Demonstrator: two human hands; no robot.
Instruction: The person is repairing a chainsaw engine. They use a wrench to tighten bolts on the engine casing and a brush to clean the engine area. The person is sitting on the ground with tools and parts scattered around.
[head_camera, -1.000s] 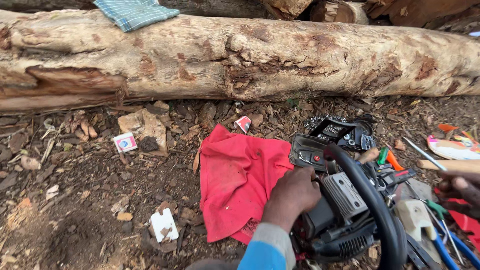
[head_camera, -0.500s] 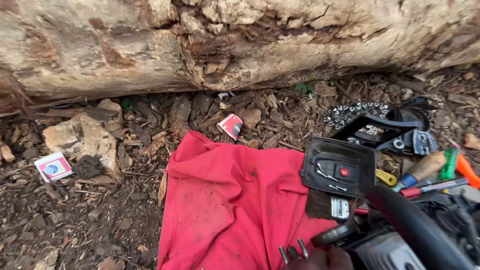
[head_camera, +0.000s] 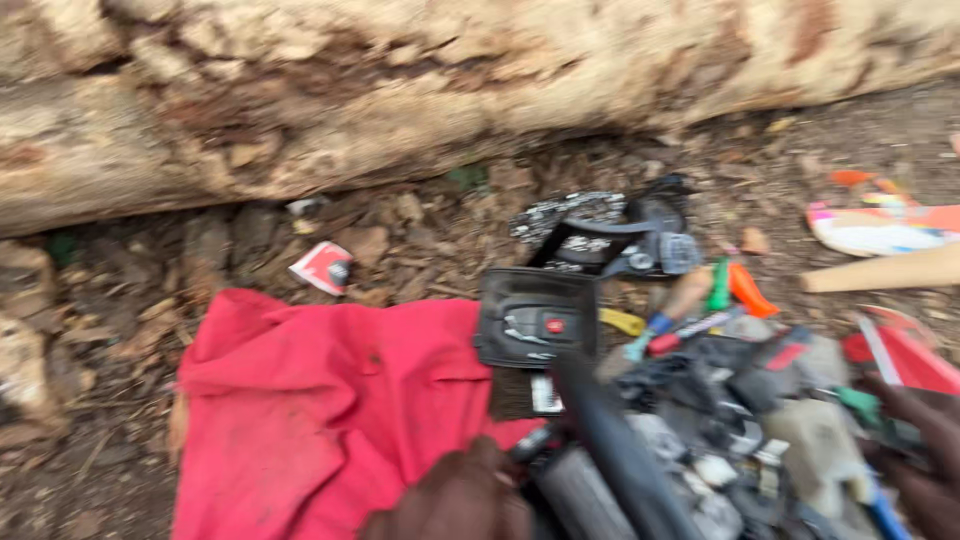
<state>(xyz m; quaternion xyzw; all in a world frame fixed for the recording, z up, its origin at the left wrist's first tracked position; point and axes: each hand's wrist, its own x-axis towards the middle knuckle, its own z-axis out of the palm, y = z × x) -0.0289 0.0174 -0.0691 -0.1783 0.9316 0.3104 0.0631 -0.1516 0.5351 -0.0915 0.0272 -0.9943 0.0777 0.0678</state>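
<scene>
— Since half a second ago the view has slid right and blurred: the red cloth (head_camera: 330, 410) sits further left in the head view, and the tools at the right have come into sight.

— Where are the hands?

— Left hand (head_camera: 455, 500) is at the bottom edge of the view, lying on the lower right corner of the cloth and touching the grey machine body (head_camera: 590, 495). Only its back shows, so I cannot tell how the fingers stand. Right hand (head_camera: 925, 455) is at the right edge, just beside the heap of tools; its fingers (head_camera: 905, 405) look loosely bent, but the blur hides whether they pinch anything.

— And the machine?

— It lies on the ground against the cloth's right edge. A black curved handle (head_camera: 620, 450) arches over it, and a black cover with a red button (head_camera: 535, 320) rests at the cloth's upper right corner.

— What else is around?

— A saw chain (head_camera: 570, 215) lies on the bark chips beyond the cover, near the big log (head_camera: 450, 90) that runs along the top. A small red-and-white packet (head_camera: 325, 267) sits just above the cloth. Green and orange tool handles (head_camera: 735, 287) lie right of the cover, with a pale wooden handle (head_camera: 885, 270) further right.
</scene>
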